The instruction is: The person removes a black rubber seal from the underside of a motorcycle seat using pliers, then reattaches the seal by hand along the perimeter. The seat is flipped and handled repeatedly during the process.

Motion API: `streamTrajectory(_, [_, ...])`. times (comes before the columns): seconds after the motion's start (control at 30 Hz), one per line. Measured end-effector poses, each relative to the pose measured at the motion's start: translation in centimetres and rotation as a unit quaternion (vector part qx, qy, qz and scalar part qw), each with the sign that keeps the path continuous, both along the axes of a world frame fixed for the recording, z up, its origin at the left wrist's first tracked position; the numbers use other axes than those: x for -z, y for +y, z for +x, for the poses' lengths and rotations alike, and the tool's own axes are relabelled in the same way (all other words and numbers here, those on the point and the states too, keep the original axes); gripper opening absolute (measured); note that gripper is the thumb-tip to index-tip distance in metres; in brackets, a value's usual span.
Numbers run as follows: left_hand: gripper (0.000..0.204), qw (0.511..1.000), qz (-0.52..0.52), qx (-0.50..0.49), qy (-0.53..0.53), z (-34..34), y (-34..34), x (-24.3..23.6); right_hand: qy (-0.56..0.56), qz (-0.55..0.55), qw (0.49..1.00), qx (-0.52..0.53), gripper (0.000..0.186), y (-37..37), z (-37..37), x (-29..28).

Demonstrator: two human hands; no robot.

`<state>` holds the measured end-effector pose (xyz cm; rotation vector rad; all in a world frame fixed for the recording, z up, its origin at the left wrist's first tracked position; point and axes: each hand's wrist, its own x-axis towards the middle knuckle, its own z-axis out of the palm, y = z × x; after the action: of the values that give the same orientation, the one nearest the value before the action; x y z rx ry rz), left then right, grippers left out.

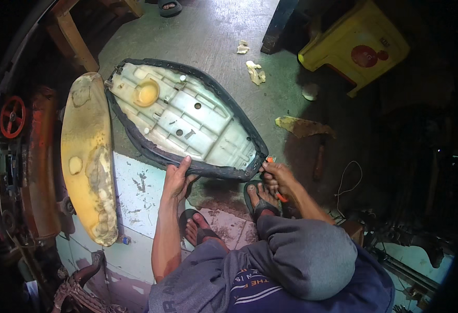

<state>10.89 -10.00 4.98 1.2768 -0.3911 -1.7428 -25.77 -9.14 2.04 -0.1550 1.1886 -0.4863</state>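
Observation:
A motorcycle seat (200,122) is tilted underside up in front of me, its pale plastic base showing. Black cover material (216,169) is folded over the rim all round. My left hand (176,180) grips the near edge, thumb on top and fingers underneath. At the narrow right end, my right hand (278,176) is closed around an orange-handled tool (282,197). Orange shows above and below that fist, right against the seat's tip. The tool's working end is hidden, so its exact kind cannot be told.
A worn yellow foam seat pad (89,156) lies left of the seat. Foam scraps (255,73) and a larger brownish piece (304,127) are scattered on the floor. A yellow plastic stool (356,47) stands far right. At left is a rusty cylinder (41,167) near a red handwheel (13,117).

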Motion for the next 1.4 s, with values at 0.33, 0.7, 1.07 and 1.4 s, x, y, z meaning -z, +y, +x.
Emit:
streamTrajectory(0.33, [0.039,1.000,0.007,-0.016,0.002,-0.1,0.1,-0.4,0.483,-0.338,0.700,-0.402,0.029,-0.8,1.6,-6.0])
streamTrajectory(0.7, [0.034,0.999,0.015,-0.022,-0.031,-0.7,0.2,-0.7,0.228,-0.147,0.948,-0.165,0.035,0.3,0.7,-0.2])
streamTrajectory(1.07, [0.043,0.999,0.026,-0.035,-0.032,-1.0,0.3,-0.6,0.449,-0.422,0.639,-0.461,0.029,-1.4,1.3,-3.2])
streamTrajectory(1.4, [0.037,0.999,0.004,-0.031,-0.025,-0.8,0.4,-0.7,0.406,-0.419,0.766,-0.270,0.029,1.0,1.0,-2.2])
